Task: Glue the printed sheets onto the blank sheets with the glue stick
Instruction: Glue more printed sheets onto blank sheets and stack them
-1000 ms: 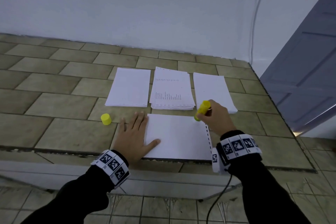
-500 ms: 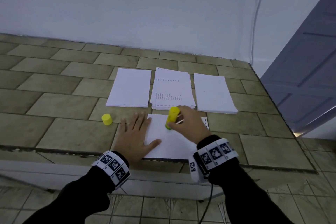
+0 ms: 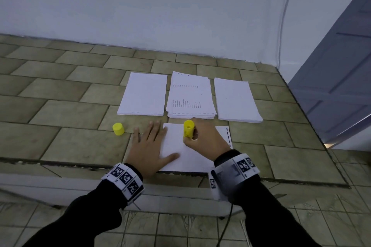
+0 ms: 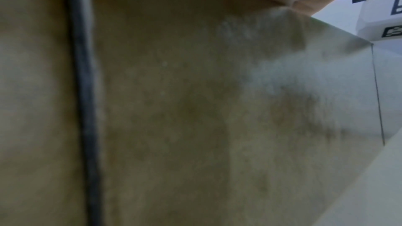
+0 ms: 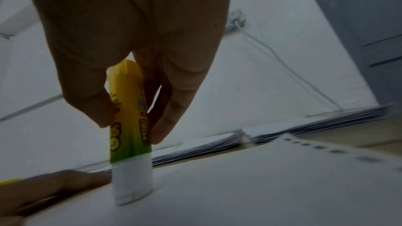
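Tiled counter (image 3: 66, 142): right hand (image 3: 206, 138) grips upright glue stick (image 3: 188, 128), tip down on sheet (image 3: 180, 146); left hand (image 3: 147, 146) flat.

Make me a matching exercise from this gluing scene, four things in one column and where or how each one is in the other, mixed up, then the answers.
Things:
1. glue stick
2. yellow cap
3. left hand
4. printed stack

States:
A. middle of the three far piles
B. flat on the near sheet's left edge
C. gripped in the right hand, tip on the near sheet
D. standing alone on the tiles, left of the hands

Pairs: 1-C, 2-D, 3-B, 4-A
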A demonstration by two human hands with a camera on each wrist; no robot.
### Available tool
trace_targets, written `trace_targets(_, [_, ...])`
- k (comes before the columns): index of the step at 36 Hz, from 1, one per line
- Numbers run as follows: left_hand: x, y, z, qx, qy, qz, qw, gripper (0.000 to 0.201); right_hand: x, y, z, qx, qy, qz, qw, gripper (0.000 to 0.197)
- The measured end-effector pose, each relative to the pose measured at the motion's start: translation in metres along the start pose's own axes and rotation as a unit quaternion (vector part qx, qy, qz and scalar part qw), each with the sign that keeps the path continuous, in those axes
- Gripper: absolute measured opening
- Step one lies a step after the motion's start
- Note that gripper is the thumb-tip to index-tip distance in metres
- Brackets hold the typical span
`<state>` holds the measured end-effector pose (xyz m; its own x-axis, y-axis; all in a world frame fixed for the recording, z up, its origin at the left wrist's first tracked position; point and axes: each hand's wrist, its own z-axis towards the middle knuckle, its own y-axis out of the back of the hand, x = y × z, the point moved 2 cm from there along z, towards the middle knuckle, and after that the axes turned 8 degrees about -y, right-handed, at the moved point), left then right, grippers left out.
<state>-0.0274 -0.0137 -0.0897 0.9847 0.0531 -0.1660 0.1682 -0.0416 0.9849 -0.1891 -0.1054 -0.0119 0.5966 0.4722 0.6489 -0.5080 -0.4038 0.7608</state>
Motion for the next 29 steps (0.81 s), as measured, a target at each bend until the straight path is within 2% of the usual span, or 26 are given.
trace_targets(6, [0.000,-0.001,0.001,0.000,-0.003,0.002,1.000,0.120,-0.052,0.040,-0.025,-0.091,-0.060,-0.001,0.994,0.021])
trace_targets(10, [0.001,-0.002,-0.001,-0.013,-0.008,0.000,1.000,0.112,-0.078,0.057,-0.036,-0.121,-0.094,-0.005,0.988,0.014])
trace_targets(13, [0.002,-0.003,-0.001,-0.025,-0.013,0.000,1.000,0.102,-0.079,0.060,-0.040,-0.128,-0.094,-0.004,0.987,0.014])
trace_targets(16, [0.003,-0.006,0.001,-0.037,-0.014,-0.016,0.999,0.085,-0.066,0.055,-0.040,-0.141,-0.063,0.014,0.988,0.014])
trace_targets(19, [0.005,-0.008,0.002,-0.030,-0.010,-0.012,0.999,0.078,-0.043,0.039,-0.038,-0.108,-0.013,0.052,0.993,0.015])
trace_targets(24, [0.003,-0.007,0.003,-0.036,-0.014,-0.009,0.999,0.077,0.001,-0.001,-0.032,0.037,0.042,0.093,0.994,0.013])
trace_targets(29, [0.009,-0.010,0.002,-0.016,-0.028,0.002,0.999,0.068,0.028,-0.025,-0.028,0.077,0.097,0.072,0.990,0.018])
